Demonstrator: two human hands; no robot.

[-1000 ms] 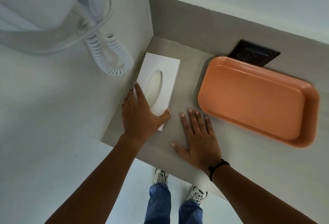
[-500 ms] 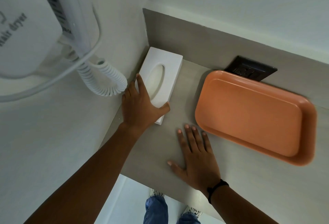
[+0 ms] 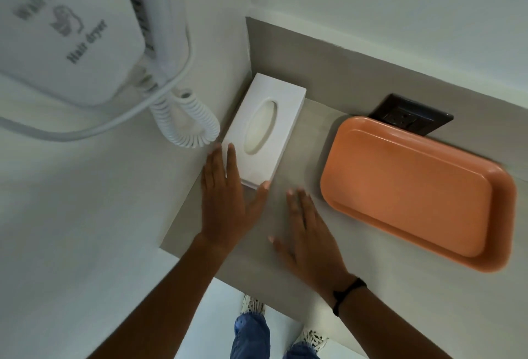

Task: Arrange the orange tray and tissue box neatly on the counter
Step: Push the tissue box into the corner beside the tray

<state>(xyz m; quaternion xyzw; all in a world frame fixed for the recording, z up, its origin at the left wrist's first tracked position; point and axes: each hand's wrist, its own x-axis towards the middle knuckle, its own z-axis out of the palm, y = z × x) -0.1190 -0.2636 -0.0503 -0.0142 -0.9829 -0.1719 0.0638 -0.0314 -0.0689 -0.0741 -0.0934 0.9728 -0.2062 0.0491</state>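
The white tissue box (image 3: 264, 127) with an oval slot lies in the back left corner of the grey counter (image 3: 285, 287), its far end against the backsplash. My left hand (image 3: 228, 204) is flat with fingers apart, fingertips and thumb touching the box's near end. An empty orange tray (image 3: 414, 190) lies to the right, along the backsplash. My right hand (image 3: 308, 233) rests flat on the counter between box and tray, touching neither, with a black band on its wrist.
A white wall-mounted hair dryer (image 3: 71, 30) with a coiled cord (image 3: 185, 121) hangs on the left wall, the cord close to the box. A black wall socket (image 3: 411, 114) sits behind the tray. The counter's front edge is just under my wrists.
The tissue box has slid back into the corner under my left hand. My left hand has flattened and drawn back toward the box's near end. My right hand stays on the counter.
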